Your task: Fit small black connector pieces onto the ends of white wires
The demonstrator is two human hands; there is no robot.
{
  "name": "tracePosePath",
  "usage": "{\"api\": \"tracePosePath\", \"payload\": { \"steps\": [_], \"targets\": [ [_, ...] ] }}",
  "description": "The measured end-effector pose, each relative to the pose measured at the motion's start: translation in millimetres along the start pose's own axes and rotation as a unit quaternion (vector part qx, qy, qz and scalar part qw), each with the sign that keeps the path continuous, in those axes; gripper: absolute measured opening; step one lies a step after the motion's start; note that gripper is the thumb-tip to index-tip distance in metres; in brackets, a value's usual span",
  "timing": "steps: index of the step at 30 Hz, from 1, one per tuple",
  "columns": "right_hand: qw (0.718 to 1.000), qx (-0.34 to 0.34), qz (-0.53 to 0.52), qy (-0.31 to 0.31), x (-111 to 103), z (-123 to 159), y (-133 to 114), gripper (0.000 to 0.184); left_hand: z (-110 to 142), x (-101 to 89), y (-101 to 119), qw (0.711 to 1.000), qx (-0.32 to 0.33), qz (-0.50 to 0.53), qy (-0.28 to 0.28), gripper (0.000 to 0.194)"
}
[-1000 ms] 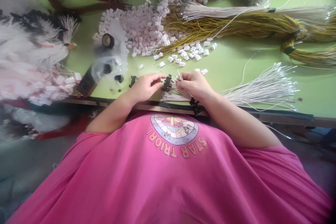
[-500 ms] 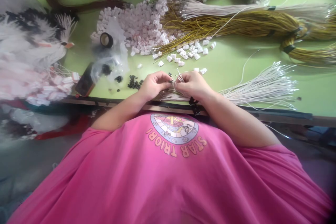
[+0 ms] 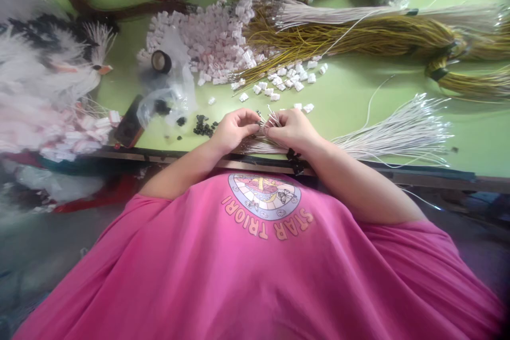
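My left hand and my right hand meet at the near edge of a green table. Both pinch at the tips of a bundle of thin white wires that fans out to the right. My right hand is wrapped round the bundle's end. My left fingers are pinched at the wire tips between the hands; what they hold is too small to name. A small heap of black connectors lies just left of my left hand.
A big pile of white connectors lies at the back, with loose ones nearer. Yellow wire bundles run along the back right. A tape roll, a plastic bag and white wire assemblies lie left.
My left hand has moved right, off the black connectors, and closed against my right hand at the wire tips. The right hand has barely moved.
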State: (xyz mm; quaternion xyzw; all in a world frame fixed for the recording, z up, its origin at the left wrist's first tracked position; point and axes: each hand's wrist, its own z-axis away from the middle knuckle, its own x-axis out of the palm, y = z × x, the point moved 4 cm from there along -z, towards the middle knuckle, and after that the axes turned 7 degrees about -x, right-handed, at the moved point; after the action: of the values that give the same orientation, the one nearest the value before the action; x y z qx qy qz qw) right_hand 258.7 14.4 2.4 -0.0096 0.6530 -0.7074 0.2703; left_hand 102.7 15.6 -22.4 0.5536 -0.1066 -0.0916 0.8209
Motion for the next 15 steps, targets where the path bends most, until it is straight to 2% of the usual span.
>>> {"api": "tracePosePath", "payload": {
  "steps": [7, 15],
  "targets": [
    [1.000, 0.001, -0.011, 0.003, -1.0, 0.0, -0.6, 0.013, 1.4, -0.1, -1.0, 1.000, -0.008, 0.006, -0.001, 0.030],
    [0.998, -0.035, 0.049, 0.014, 1.0, -1.7, 2.0, 0.013, 4.0, 1.0, 2.9, 0.999, -0.019, -0.023, 0.023, 0.034]
  ]
}}
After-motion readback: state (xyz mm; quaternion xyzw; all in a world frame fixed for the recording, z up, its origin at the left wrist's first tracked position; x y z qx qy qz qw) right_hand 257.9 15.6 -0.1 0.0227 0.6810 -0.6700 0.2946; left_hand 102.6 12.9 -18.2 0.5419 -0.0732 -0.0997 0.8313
